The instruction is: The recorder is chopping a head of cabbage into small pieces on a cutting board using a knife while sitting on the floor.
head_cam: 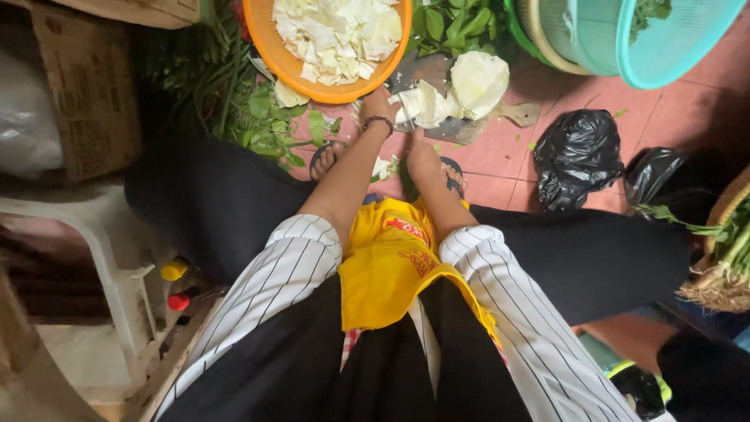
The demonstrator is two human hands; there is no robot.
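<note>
My left hand (378,101), with a dark bead bracelet on its wrist, reaches down to the floor between the rim of an orange basket (269,55) of chopped cabbage (336,31) and cut cabbage pieces (418,105) on a worn cutting board (461,129). Its fingers are hidden from here. A larger cabbage chunk (478,78) lies on the same board. My right hand (423,159) hangs lower, just short of the board, its fingers turned away from view. Both arms come out of white striped sleeves over a yellow apron (391,266).
Leafy greens (266,109) lie left of the board, more greens (457,23) behind it. A turquoise colander (664,47) stands at top right, black plastic bags (574,156) on the red tiles, a cardboard box (90,86) and white plastic stool (94,234) at left. My sandalled feet (324,156) flank the hands.
</note>
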